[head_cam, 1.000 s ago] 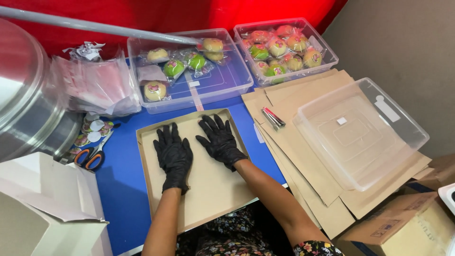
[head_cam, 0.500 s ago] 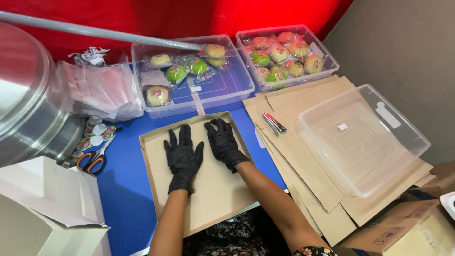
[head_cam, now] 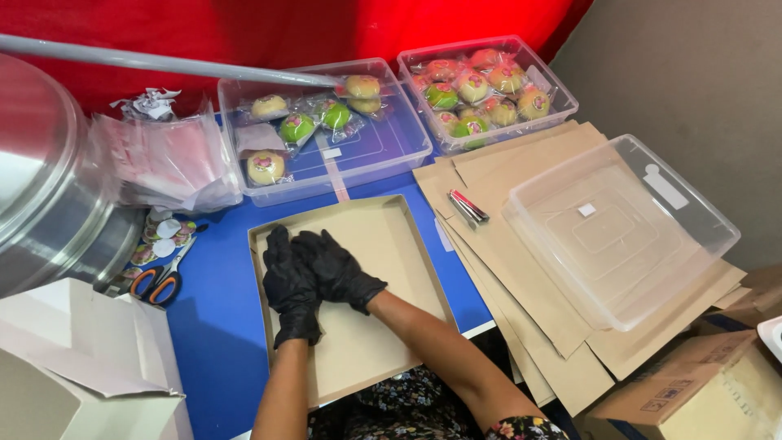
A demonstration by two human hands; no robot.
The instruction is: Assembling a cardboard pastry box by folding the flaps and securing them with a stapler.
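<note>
Single head-worn view, looking steeply down from close above onto the blue tabletop (head_cam: 212,326), facing the red backdrop (head_cam: 244,33); shallow brown cardboard tray (head_cam: 383,236) centred, near the lower edge.

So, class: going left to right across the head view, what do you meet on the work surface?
Steel drum → scissors → left hand → right hand, both pressing inside the shallow cardboard tray → red-and-silver tool → empty clear plastic tub.
</note>
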